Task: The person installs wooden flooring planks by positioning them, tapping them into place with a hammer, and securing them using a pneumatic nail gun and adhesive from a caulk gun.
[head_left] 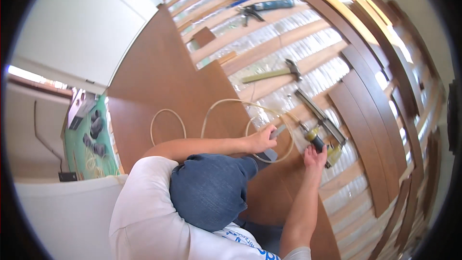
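Observation:
A yellow-green and black air nailer (315, 140) with a long dark magazine lies over the bare joists at the right edge of the laid boards. My right hand (315, 157) closes its fingers round the black grip. Just left of it, my left hand (261, 140) is closed on a grey object (277, 132), too small and covered to name. A pale air hose (226, 100) runs from the nailer and loops across the brown floorboards (159, 77), passing around my left hand. My bent knee in blue trousers (209, 190) is below my left arm.
A claw hammer (272, 74) and a caulking gun (269, 7) lie on the joists (269, 48) ahead. Long brown planks (368, 139) rest across the joists at right. A white cabinet (86, 24) stands at left, near dark shoes (96, 125) on a green floor.

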`<action>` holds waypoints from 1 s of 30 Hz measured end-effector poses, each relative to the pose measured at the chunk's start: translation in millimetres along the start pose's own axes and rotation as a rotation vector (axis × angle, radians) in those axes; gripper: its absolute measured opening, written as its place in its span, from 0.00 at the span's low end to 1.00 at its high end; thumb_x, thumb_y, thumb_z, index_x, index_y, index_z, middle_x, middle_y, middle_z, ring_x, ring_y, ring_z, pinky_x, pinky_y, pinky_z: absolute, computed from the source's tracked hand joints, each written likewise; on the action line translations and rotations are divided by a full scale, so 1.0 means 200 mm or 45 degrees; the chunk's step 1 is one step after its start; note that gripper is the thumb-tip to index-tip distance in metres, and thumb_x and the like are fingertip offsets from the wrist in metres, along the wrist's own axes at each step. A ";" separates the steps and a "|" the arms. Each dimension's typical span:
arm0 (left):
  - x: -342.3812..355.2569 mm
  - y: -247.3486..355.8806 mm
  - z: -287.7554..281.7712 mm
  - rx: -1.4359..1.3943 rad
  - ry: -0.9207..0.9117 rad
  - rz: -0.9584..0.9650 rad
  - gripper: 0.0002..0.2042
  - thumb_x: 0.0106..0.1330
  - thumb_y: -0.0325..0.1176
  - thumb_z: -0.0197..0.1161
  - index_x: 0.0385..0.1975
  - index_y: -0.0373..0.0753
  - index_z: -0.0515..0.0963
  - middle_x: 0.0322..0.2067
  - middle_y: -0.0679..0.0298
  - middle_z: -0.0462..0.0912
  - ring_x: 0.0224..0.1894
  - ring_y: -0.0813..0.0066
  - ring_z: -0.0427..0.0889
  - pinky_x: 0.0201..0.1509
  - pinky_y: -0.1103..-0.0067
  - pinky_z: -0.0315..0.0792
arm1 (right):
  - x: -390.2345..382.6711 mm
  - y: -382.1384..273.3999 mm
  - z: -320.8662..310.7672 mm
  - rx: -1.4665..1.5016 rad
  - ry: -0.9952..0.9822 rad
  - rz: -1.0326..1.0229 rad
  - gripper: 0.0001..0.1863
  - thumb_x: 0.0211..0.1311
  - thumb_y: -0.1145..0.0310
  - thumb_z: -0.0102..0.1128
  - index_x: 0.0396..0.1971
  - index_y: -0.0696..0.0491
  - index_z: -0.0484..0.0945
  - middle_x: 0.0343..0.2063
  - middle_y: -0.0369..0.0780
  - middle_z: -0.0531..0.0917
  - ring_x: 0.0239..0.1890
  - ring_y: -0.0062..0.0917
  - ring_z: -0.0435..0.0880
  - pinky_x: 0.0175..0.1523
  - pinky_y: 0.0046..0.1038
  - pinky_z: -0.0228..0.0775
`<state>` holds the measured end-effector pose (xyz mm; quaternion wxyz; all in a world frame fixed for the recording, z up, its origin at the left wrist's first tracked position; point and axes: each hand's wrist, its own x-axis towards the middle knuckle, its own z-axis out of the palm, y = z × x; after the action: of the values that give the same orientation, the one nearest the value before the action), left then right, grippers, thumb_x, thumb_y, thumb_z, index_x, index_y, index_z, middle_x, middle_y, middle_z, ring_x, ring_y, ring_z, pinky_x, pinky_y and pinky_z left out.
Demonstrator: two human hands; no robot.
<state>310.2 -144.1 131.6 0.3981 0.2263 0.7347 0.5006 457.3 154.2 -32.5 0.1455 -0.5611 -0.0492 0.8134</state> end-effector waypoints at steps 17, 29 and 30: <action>-0.10 0.64 -0.24 -0.471 -0.447 0.080 0.19 0.81 0.41 0.52 0.65 0.38 0.71 0.33 0.73 0.71 0.30 0.87 0.73 0.32 0.84 0.72 | -1.02 0.03 0.09 0.149 -0.450 -0.709 0.15 0.73 0.53 0.63 0.47 0.49 0.79 0.42 0.36 0.84 0.45 0.27 0.84 0.52 0.33 0.80; 0.18 0.42 0.19 -0.484 -0.265 -0.346 0.09 0.77 0.35 0.54 0.52 0.42 0.73 0.25 0.72 0.69 0.23 0.85 0.70 0.25 0.81 0.67 | -1.58 -0.10 -0.58 -0.272 -0.744 -0.850 0.15 0.77 0.58 0.54 0.53 0.54 0.72 0.28 0.37 0.76 0.31 0.28 0.75 0.43 0.33 0.72; 0.17 0.45 0.26 -0.481 -0.297 -0.349 0.12 0.76 0.33 0.54 0.56 0.41 0.75 0.26 0.72 0.70 0.25 0.84 0.72 0.26 0.80 0.69 | -1.55 -0.11 -0.61 -0.270 -0.678 -0.797 0.15 0.76 0.58 0.55 0.52 0.53 0.73 0.28 0.37 0.76 0.31 0.27 0.76 0.43 0.34 0.72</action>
<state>327.2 -55.1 192.8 0.5795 0.1024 0.6010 0.5408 675.6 74.3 207.2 0.3090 -0.3012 -0.3366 0.8369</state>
